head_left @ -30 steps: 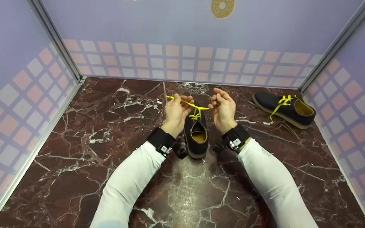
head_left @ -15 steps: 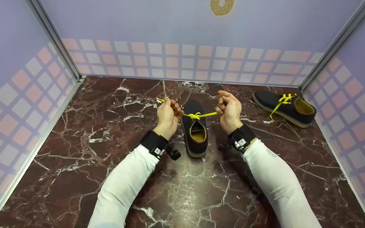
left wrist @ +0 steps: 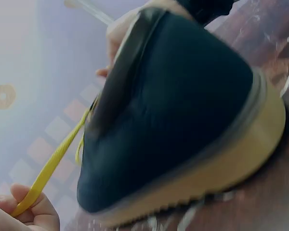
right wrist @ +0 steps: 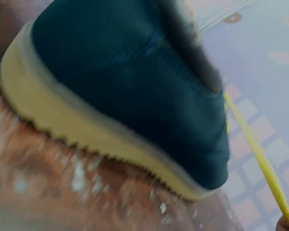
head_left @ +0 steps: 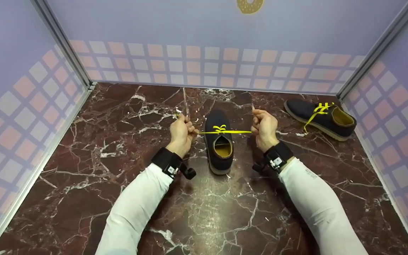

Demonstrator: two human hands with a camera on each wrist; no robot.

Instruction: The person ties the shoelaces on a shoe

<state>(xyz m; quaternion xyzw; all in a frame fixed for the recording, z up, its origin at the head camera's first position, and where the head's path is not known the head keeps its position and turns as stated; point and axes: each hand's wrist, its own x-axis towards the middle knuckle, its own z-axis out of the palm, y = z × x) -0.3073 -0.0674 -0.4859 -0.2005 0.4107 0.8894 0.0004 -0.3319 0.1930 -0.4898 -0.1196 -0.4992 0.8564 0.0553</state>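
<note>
Holding the yellow lace [head_left: 239, 132]: your left hand [head_left: 182, 133] pinches one side and your right hand [head_left: 265, 128] the other; both grips look thumb-to-finger.
Middle shoe [head_left: 221, 151]: sole down on the marbled floor [head_left: 211, 219] between your hands, toe toward the far wall [head_left: 136, 21], lace drawn straight out to both sides.
Right lace end: no tail shows past your fingers in the head view, so a loosened pinch could let it slip free.
Shoe balance: neither of your hands steadies it, so an uneven pull could drag or twist it.
Other shoe [head_left: 301, 109]: well apart, to your right; unlikely to interfere.
</note>
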